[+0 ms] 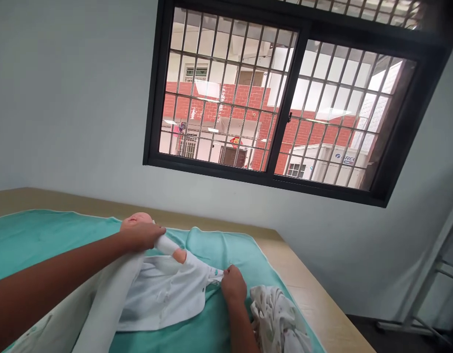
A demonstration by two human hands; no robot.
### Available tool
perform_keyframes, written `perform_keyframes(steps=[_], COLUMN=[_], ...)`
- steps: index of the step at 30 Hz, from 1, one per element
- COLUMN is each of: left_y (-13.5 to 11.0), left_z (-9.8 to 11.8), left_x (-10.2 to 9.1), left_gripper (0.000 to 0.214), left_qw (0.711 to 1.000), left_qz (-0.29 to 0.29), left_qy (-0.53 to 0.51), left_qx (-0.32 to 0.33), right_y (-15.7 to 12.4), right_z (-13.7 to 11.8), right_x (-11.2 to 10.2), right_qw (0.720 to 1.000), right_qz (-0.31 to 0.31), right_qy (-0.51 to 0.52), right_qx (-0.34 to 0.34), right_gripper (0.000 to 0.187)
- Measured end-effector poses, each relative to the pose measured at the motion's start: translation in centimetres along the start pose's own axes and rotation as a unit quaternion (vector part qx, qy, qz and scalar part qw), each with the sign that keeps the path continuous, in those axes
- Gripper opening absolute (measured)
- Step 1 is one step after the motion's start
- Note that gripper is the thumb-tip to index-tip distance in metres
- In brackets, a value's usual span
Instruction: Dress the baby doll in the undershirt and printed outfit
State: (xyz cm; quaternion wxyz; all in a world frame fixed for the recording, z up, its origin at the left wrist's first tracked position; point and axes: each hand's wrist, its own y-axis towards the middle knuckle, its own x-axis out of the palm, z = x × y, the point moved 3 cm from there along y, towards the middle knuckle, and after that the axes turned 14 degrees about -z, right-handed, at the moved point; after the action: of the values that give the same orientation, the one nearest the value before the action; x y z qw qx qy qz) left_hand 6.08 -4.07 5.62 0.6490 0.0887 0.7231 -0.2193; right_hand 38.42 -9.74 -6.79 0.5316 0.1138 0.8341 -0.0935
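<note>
Shirt (171, 294) on blanket (215, 243), blanket on table (303, 282); doll (140, 217) left of shirt, cloth (279, 318) right; window (285, 117) behind, above table.

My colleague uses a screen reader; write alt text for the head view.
A person's left hand holds a doll's arm while the right hand grips the sleeve end of a white garment, on a green cloth below a barred window.

Blue lettering (346, 159) "GRE", last letter unclear, on white unit (326, 170) outside, red diamond sign (235, 141), unreadable

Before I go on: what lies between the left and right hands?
In the head view, from left hand to right hand: white cloth, a bare bit of doll, then the shirt sleeve.
</note>
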Motion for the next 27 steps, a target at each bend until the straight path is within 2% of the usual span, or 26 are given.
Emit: perform_keyframes(steps=[4,7,10,15,18,20,22,25,27], left_y=[-1.2,-1.2,-0.3,1.5,1.1,-0.4,-3.0,-8.4,-12.2], left_z=[-1.1,-0.4,1.9,7.0,8.4,8.2,7.2,4.2,1.4], left_x=[-0.5,-0.4,0.5,3.5,4.2,3.9,3.4,3.9,5.7], left_gripper=[0.021,0.022,0.024,0.03,0.027,0.027,0.028,0.03,0.032], left_qw=[0.999,0.999,0.998,0.997,0.999,0.999,0.996,0.979,0.969], left_qz=[-0.005,-0.009,-0.004,-0.012,0.013,0.039,0.081,0.176,0.199], left_qy=[0.037,0.047,0.059,0.071,0.047,0.02,-0.021,-0.107,-0.143], left_qx=[-0.003,-0.02,-0.025,-0.004,0.003,-0.001,-0.006,-0.008,-0.025], right_y=[-0.3,-0.4,-0.5,-0.5,-0.6,-0.8,-1.2,-1.9,-2.2], right_z=[0.1,-0.1,-0.3,-0.4,-0.8,-1.5,-2.4,-4.2,-5.5], right_x=[-0.7,-0.8,-0.7,-0.3,-0.5,-0.9,-1.3,-1.1,-0.2], right_qw=[1.0,0.999,0.999,0.999,0.998,0.996,0.992,0.973,0.955], right_qz=[0.012,0.02,0.026,0.038,0.057,0.08,0.118,0.174,0.164], right_qy=[-0.015,-0.022,-0.026,-0.026,-0.022,-0.022,-0.015,0.044,0.095], right_qx=[0.013,0.015,0.012,0.002,-0.012,-0.026,-0.05,-0.142,-0.227], right_gripper=[0.025,0.025,0.024,0.026,0.026,0.027,0.029,0.026,0.023])
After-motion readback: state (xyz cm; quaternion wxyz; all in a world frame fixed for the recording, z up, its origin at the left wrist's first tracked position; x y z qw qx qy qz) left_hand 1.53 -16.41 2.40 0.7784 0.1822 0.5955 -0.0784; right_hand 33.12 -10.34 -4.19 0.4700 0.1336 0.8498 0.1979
